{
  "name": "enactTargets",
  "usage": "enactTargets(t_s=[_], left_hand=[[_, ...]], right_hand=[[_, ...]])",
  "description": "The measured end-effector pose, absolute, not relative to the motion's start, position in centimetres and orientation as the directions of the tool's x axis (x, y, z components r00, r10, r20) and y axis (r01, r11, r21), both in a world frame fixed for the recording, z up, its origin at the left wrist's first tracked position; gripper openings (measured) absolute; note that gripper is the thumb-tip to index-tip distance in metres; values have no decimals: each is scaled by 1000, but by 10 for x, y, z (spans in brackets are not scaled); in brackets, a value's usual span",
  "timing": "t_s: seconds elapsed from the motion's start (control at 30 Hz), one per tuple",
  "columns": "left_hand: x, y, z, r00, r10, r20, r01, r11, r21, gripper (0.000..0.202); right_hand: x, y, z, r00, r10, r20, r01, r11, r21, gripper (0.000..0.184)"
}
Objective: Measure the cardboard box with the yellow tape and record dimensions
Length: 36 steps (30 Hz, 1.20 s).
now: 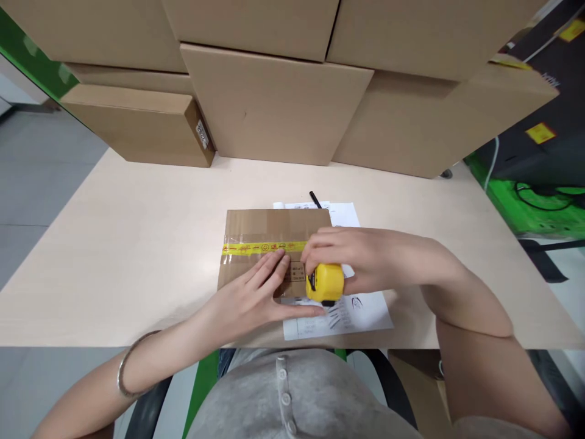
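A small cardboard box (pixel 249 222) lies flat before me, with a yellow printed strip of tape (pixel 242 249) running across its top. My left hand (pixel 262 289) rests on the box, its fingers stretched out and its thumb reaching toward the underside of a yellow tape measure (pixel 331 281). Curled round that tape measure, my right hand (pixel 336 253) holds it at the box's right edge. Whether the measuring blade is drawn out cannot be seen. Printed sheets of paper (pixel 365 314) lie partly under the box.
A black pen (pixel 314 198) lies beyond the box on the papers. Large cartons (pixel 274 103) stand stacked along the table's back, with a flatter carton (pixel 146 131) at left. The pale table's (pixel 114 262) front edge runs close to my body. Cables (pixel 543 195) lie at far right.
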<state>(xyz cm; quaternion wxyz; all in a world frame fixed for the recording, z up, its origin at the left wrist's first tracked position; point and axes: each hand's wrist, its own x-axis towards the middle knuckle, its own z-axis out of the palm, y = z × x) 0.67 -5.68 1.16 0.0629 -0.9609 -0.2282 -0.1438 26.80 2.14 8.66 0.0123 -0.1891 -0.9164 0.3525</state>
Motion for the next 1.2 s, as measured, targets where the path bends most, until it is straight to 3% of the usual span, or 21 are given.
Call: enactTargets(t_s=[0.07, 0.13, 0.2, 0.23, 0.3, 0.37, 0.43, 0.5, 0.63, 0.7, 0.77, 0.9, 1.1, 1.2], left_hand=[[-3, -57, 16, 835, 392, 386, 402, -914, 59, 77], [-19, -56, 14, 726, 413, 550, 372, -908, 191, 70], [-35, -51, 4, 453, 567, 688, 464, -809, 362, 62], [-41, -46, -3, 258, 688, 678, 535, -686, 493, 58], [-47, -35, -18, -36, 914, 404, 508, -332, 795, 53], [-44, -24, -27, -69, 994, 86, 265, -64, 962, 54], [-36, -14, -28, 98, 988, -115, 72, 108, 992, 61], [-27, -9, -25, 218, 966, -136, -27, 146, 989, 66], [-20, -8, -24, 91, 977, 192, -152, -177, 972, 57], [-23, -8, -30, 3, 930, 369, -171, -363, 916, 53], [-28, -8, -37, -11, 889, 458, -112, -456, 883, 50], [-38, -6, -43, 63, 903, 424, 82, -428, 900, 53], [-29, 6, -36, 126, 908, 400, -88, -391, 916, 55], [-20, 9, -34, 67, 913, 402, -165, -388, 907, 50]], right_hand=[[285, 24, 85, -844, 525, -113, 436, 548, -714, 28], [301, 28, 77, -653, 750, -108, 527, 347, -776, 28], [311, 30, 65, -414, 903, -118, 502, 118, -857, 30], [314, 30, 58, -320, 937, -142, 456, 21, -890, 32], [314, 28, 45, -215, 951, -224, 374, -132, -918, 36], [311, 22, 37, -204, 939, -278, 327, -202, -923, 36], [310, 14, 34, -215, 939, -268, 288, -201, -936, 34], [313, 2, 37, -194, 960, -202, 249, -151, -957, 30], [332, -26, 46, -145, 987, -67, 165, -43, -985, 27], [343, -39, 49, -192, 980, -50, 158, -20, -987, 26], [352, -48, 51, -294, 952, -86, 237, -14, -972, 24], [358, -50, 59, -466, 872, -147, 441, 86, -893, 35], [319, -24, 85, -322, 929, 182, 396, 307, -866, 36], [276, 4, 98, -478, 834, 275, 411, 489, -769, 48]])
